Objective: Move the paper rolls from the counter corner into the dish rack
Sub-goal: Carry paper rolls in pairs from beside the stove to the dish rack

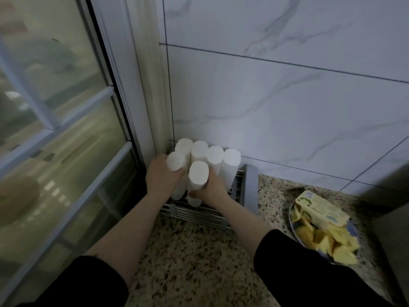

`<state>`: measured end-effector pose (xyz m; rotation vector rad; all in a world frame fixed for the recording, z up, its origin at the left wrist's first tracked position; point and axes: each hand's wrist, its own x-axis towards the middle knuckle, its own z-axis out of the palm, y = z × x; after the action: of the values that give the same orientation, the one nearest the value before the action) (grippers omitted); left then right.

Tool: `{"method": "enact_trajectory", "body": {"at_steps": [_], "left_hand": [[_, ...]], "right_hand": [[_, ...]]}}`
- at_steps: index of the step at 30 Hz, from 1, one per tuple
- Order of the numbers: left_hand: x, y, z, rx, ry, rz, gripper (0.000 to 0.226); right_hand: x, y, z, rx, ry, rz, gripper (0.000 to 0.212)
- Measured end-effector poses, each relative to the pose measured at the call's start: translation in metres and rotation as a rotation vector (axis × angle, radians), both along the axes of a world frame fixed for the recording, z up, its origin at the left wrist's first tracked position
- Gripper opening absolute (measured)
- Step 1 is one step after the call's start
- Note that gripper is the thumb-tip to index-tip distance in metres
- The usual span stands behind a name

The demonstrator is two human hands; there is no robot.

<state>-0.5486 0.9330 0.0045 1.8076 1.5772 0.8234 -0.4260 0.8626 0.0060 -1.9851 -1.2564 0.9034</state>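
Note:
Several white paper rolls stand upright in the metal dish rack [199, 214], which sits in the counter corner against the marble wall. My left hand [160, 177] grips the front-left paper roll [176, 161] from its left side. My right hand [212, 187] is wrapped around the nearest paper roll [198, 177], whose lower end rests on the rack's bars. Behind them stand more rolls, the rightmost roll [231, 165] leaning slightly. Both forearms are bare below black sleeves.
A grey rack end piece [251, 187] stands at the rack's right. On the speckled granite counter [199, 251] to the right sits a plate [294, 229] of yellow food pieces with a yellow-green packet [321, 210]. A window [55, 129] fills the left side.

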Motion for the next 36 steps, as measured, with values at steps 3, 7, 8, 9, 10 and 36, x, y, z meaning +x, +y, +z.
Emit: {"method": "enact_trajectory", "body": {"at_steps": [3,7,8,9,10,36], "left_hand": [[0.003,0.001,-0.004,-0.001,-0.006,0.013,0.043],[0.004,0.003,-0.008,0.001,-0.011,0.014,0.046],[0.003,0.003,-0.009,0.002,-0.012,0.004,0.048],[0.002,0.004,-0.011,0.0,-0.015,-0.01,0.051],[0.0,0.004,-0.012,-0.001,-0.027,-0.021,0.056],[0.006,0.005,-0.013,0.06,-0.016,-0.021,0.037]], "right_hand": [[0.0,0.003,0.0,-0.014,-0.012,0.019,0.066],[0.0,0.006,-0.006,-0.02,0.059,-0.05,0.066],[-0.001,0.006,-0.007,-0.017,0.065,-0.064,0.069],[-0.002,0.007,-0.009,-0.019,0.069,-0.066,0.071],[-0.001,0.007,-0.011,-0.021,0.076,-0.069,0.072],[-0.005,0.015,-0.02,0.111,0.164,-0.113,0.074]]}}
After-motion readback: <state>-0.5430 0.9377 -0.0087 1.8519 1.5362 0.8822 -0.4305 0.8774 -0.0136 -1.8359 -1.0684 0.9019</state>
